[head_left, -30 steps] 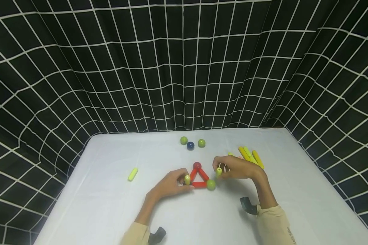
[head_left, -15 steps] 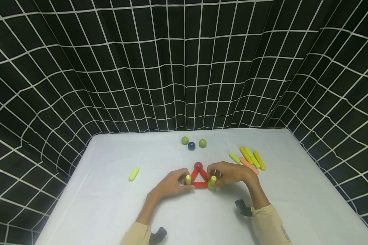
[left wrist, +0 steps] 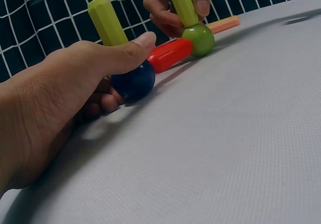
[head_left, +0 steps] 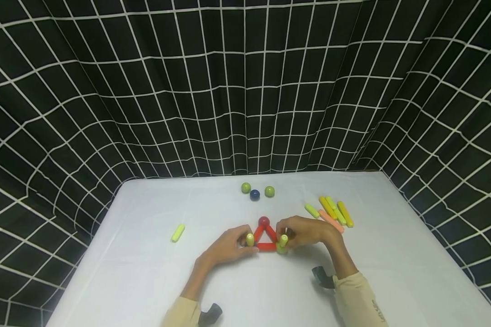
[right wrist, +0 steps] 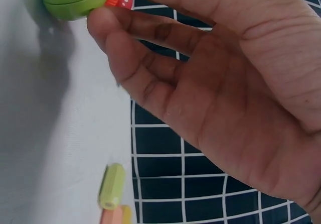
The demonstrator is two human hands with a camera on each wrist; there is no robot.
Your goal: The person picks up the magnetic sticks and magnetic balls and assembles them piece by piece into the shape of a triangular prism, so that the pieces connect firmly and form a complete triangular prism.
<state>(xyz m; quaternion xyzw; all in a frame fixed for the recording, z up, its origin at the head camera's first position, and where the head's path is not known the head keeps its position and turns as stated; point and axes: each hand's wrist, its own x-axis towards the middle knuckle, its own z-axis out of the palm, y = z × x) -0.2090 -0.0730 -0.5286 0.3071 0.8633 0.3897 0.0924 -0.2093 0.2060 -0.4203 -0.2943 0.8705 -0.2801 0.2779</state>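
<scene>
On the white table, red sticks form a triangle with a red ball at its far corner. My left hand grips a yellow-green stick that stands on a dark blue ball at the left corner; the thumb lies across the stick's lower end. At the right corner, my right hand pinches a second yellow-green stick, upright over a green ball. In the right wrist view, curled fingers reach that ball and hide most of the stick.
Two green balls and a dark blue ball lie toward the back. Several yellow sticks and an orange stick lie right of the triangle. A lone yellow-green stick is at left. Grid-patterned black cloth surrounds the table.
My right hand has moved left with its yellow-green stick, from beside the green ball to over it, then stayed there. My left hand has held its place.
</scene>
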